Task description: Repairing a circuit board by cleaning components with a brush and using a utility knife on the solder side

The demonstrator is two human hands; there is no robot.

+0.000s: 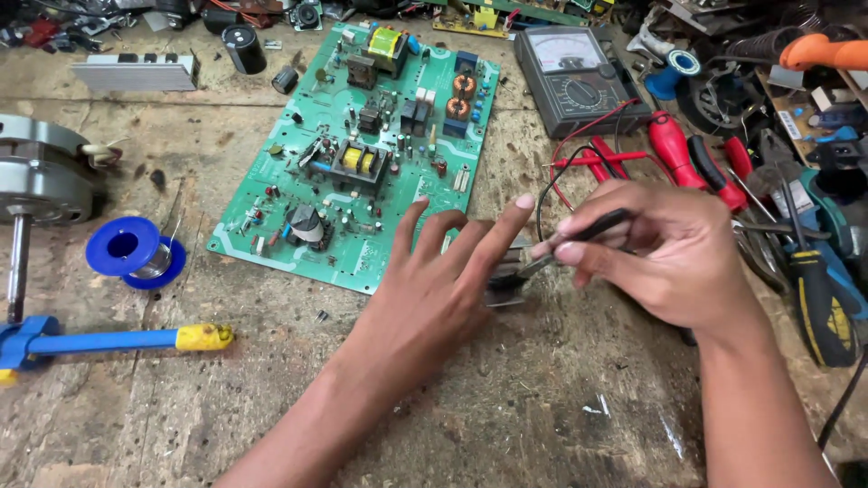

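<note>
Desk [561, 398]: worn, scratched wood, fills the frame, cluttered along the top and right edges.

Circuit board [362, 154]: large, green, lying flat at upper centre, tilted, crowded with coils, capacitors and a yellow-taped transformer. Its lower corner sits just beside the left hand's fingertips.

Motor [41, 172]: round metal housing at the left edge, shaft pointing down the frame.

Meter [579, 77]: grey dial type with a needle, top right of centre; red and black leads run down from it toward the hands.

Left hand [443, 289]: centre of frame, fingers spread and loose, gripping nothing. Fingertips rest on or just over a small dark metal part [506, 280] lying on the desk between the two hands. Whether they press it or only touch it, cannot tell.

Right hand [660, 253]: right of centre, fingers closed around a thin black probe [588, 230], tip aimed left at the small part and reaching it or very near.

Screwdrivers [674, 149]: red handles, right of the meter, above the right hand; more tools piled at the right edge, among them a yellow and black handle [818, 307].

Blue tool with yellow tip [117, 341]: lower left, lying flat.

Solder spool [136, 251]: blue, left of the board, near the motor shaft.

Black capacitor [244, 47]: top left, beside a finned grey heat sink [136, 72].
</note>
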